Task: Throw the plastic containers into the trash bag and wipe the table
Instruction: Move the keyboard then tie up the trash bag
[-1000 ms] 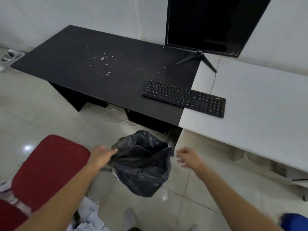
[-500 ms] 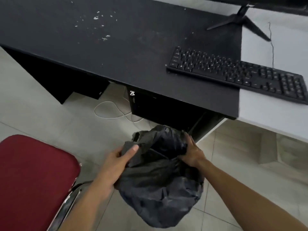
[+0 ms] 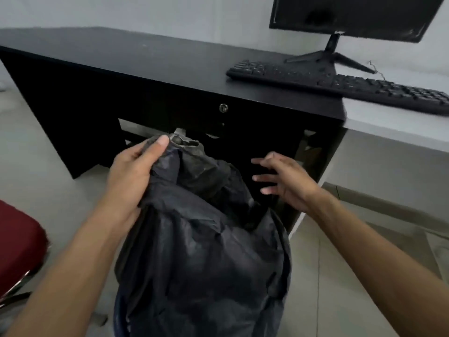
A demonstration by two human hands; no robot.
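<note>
Clearly one view only, the head camera, looking down and forward at both hands.

Bag (image 3: 201, 251): black, thin film, crumpled, bulging in its lower half. It hangs in front of the table (image 3: 145, 59), below the near edge, over the floor tiles (image 3: 340, 288). The neck is gathered up near the dark opening under the tabletop. No plastic containers in sight; what fills the bag cannot be seen.

Left hand (image 3: 131, 176): closed on the bunched neck at the bag's upper left, thumb laid over the top fold. It appears to carry the whole load.

Right hand (image 3: 284, 181): open, fingers spread, just beside the bag's upper right, not touching it as far as I can tell.

Handling, my judgement: film is soft and slack with no stiffness, so the bag takes whatever shape the load gives it. Load looks light for its bulk, since one hand holds it. Film is likely slippery and easy to tear if pinched at a single point. Best hold is the gathered neck, a full fistful rather than a fingertip pinch. To reopen the mouth, take the rim on two opposite sides, one hand each.

Surroundings: keyboard (image 3: 340, 86) near the tabletop's right end, monitor (image 3: 349, 15) behind it, lock (image 3: 223, 108) on the front panel, red chair (image 3: 17, 246) at lower left. Tabletop is blurred here; its state cannot be judged.
</note>
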